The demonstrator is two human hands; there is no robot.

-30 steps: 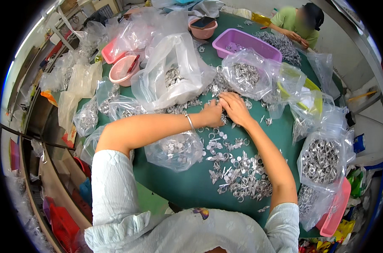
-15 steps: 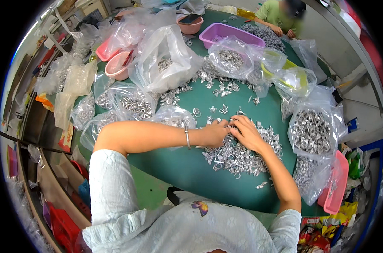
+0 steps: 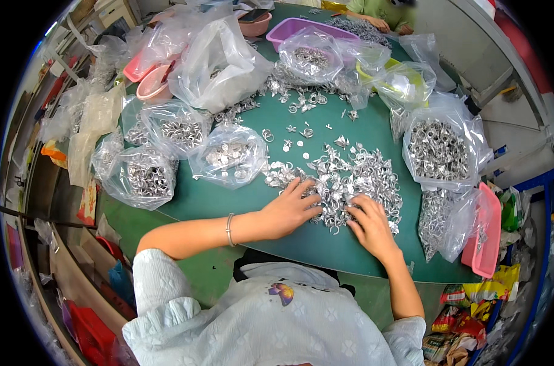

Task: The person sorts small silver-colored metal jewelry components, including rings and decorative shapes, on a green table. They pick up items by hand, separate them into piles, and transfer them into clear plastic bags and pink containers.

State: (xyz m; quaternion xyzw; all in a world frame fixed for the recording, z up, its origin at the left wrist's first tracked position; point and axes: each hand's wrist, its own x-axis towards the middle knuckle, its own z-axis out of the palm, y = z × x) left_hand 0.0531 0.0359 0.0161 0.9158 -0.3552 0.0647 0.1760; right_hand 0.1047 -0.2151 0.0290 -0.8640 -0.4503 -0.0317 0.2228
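Observation:
A heap of silver-coloured metal rings [image 3: 365,171] lies spread on the green tabletop [image 3: 222,204]. My left hand [image 3: 289,210] rests at the near left side of the heap, fingers spread with their tips among the pieces. At the near edge of the heap is my right hand [image 3: 374,230], its fingers apart and slightly bent onto the rings. Neither hand visibly holds a piece. Beyond the heap lie a few loose small pieces and a ring [image 3: 307,132]. Left of it sits a clear bag of flat silver pieces [image 3: 231,157].
More bags of rings stand left [image 3: 149,177] and right [image 3: 438,149]. A pink tray [image 3: 485,232] is at the right edge. Farther back are a large clear bag [image 3: 219,64], a purple basin [image 3: 283,30] and a yellow-green basket [image 3: 420,88]. Another person's hands [image 3: 380,25] show at the far side.
Both hands have drawn back toward me and moved apart, uncovering more of the heap. The view has shifted, and the flat-piece bag is no longer behind my left arm.

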